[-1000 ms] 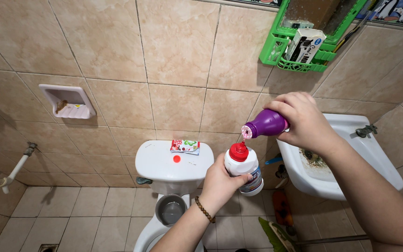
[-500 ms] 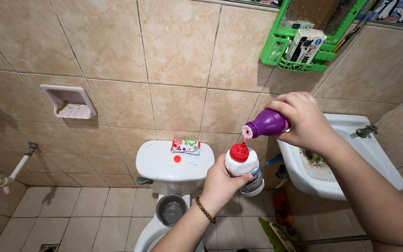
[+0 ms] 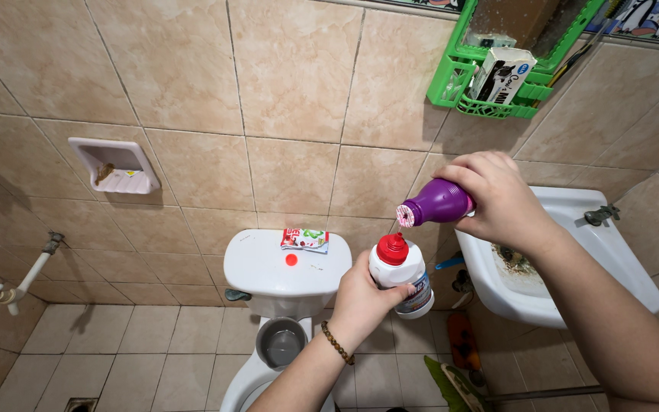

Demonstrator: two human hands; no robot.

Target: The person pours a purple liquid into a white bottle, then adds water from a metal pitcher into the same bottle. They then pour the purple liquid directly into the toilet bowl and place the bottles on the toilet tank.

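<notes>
While two bottles are held over the toilet, a purple bottle (image 3: 438,203) is tipped on its side with its open mouth just above the red cap of a white bottle (image 3: 400,273). The purple bottle is gripped by the right hand (image 3: 497,200), whose fingers are wrapped closed over its body. The white bottle is kept upright by the left hand (image 3: 361,299), curled shut around its lower half, with one beaded bracelet (image 3: 335,342) seen at the wrist. Whether liquid is passing between the two mouths cannot be told. Below and behind the hands, one white toilet cistern (image 3: 287,267) is seen, with one small packet (image 3: 304,239) lying on its lid. One white sink (image 3: 566,259) is fixed to the right, one green wall basket (image 3: 497,69) above it, and one soap dish (image 3: 114,165) is set into the tiles at the left.
</notes>
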